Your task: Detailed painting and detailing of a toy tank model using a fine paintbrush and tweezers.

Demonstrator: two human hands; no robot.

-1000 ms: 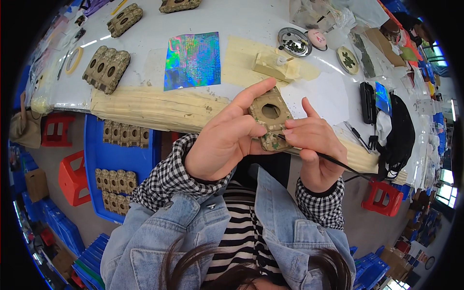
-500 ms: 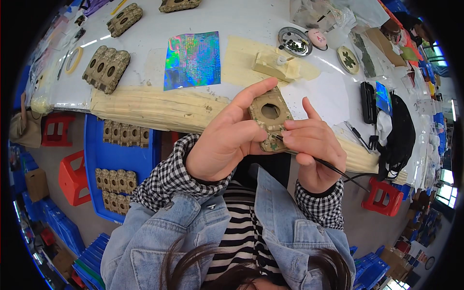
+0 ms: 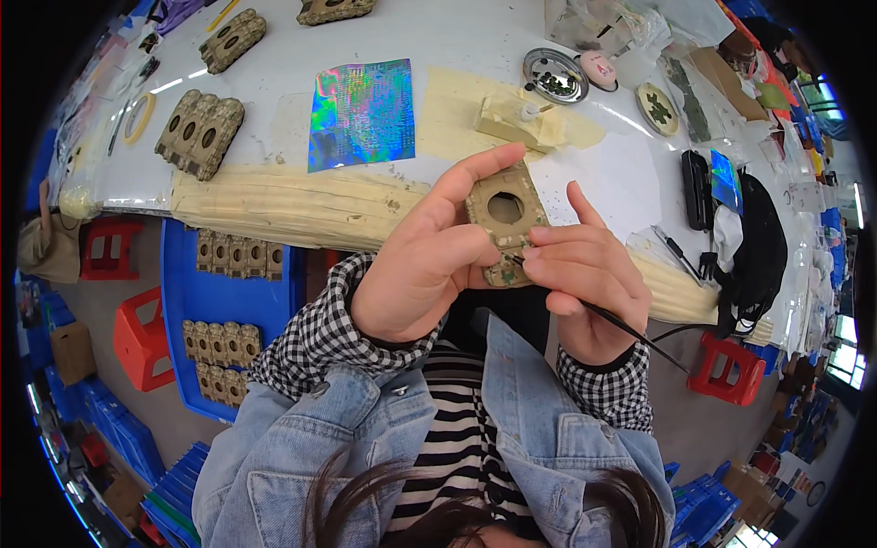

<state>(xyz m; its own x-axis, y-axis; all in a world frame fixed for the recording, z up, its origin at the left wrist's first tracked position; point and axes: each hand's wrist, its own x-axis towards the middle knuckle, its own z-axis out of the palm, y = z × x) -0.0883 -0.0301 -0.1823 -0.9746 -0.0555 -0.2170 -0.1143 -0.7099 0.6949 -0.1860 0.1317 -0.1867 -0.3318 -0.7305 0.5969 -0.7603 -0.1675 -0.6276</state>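
My left hand (image 3: pixel 416 260) grips a tan camouflage model vehicle hull (image 3: pixel 482 212) with a round hole through its top face, thumb across the near side and index finger along the far edge. The hull is tilted up in front of my chest, beyond the table's near edge. In my right hand (image 3: pixel 589 274) is a thin black stick-like tool (image 3: pixel 630 331), pinched between thumb and fingers. Its fine tip meets the lower end of the hull, near a green patch; whether it is a brush or tweezers I cannot tell. My right fingertips touch the hull's side.
Similar hulls (image 3: pixel 199 134) stand on the table at left, and several more lie in a blue tray (image 3: pixel 228 306) below. A shiny holographic sheet (image 3: pixel 361 114), a cream block (image 3: pixel 516 126), a metal dish (image 3: pixel 555 76) of dark bits and a black bag (image 3: pixel 760 247) lie beyond. Red stools (image 3: pixel 726 368) flank me.
Both hands have shifted very slightly left together with the hull. The black tool's rear end has swung a little lower, while its tip stays at the hull's lower end.
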